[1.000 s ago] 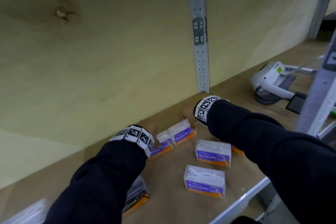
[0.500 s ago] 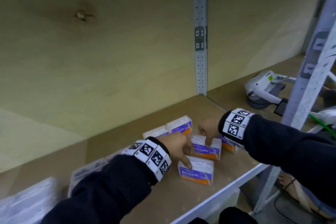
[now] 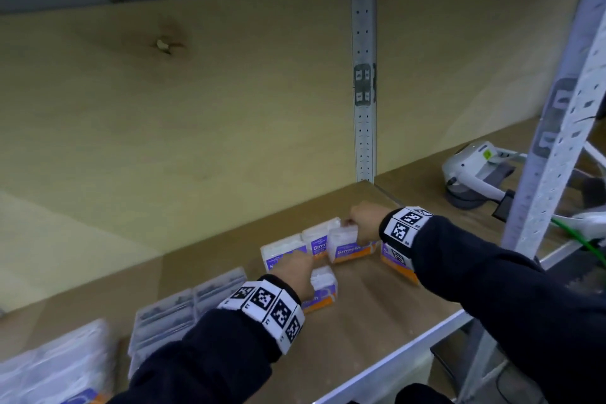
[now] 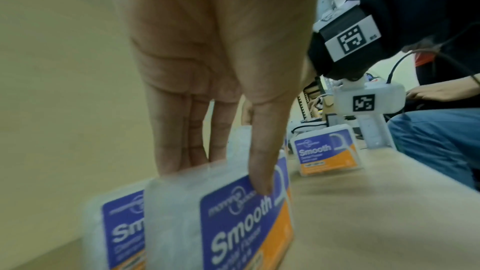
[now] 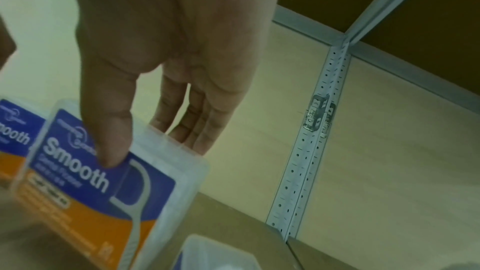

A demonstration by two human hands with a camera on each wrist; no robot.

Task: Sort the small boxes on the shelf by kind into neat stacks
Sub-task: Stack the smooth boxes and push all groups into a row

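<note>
Translucent plastic floss-pick boxes, one pinched in each hand, on the plywood shelf

Clear plastic cases of another kind lie stacked at the far left; next, the left hand clamps a translucent box with a purple-and-orange "Smooth" label upright, thumb on the label face, fingers behind, just beside a matching box by the back panel; further right the right hand pinches a second "Smooth" box the same way, tilted, whether it is clear of the board is hard to tell, with more of these boxes just beside it; they look light, stiff and smooth-walled, likely slippery, so I would grip across the broad faces near the top edge, as here
</note>
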